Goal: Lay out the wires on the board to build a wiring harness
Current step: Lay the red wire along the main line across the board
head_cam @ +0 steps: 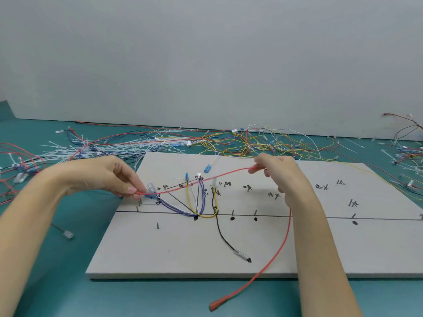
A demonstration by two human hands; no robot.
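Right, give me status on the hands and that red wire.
Left hand and right hand both pinching red wire, stretched above board. Tail hangs off front edge. Yellow, purple, black wires already routed beneath.

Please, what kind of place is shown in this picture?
Probably a workbench for assembling wire harnesses by hand. A grey board with pegs and handwritten marks lies on a green table, loose wires and cable ties are heaped behind it, and two hands stretch a red wire over the board.

Bright even light, wide-angle edge distortion
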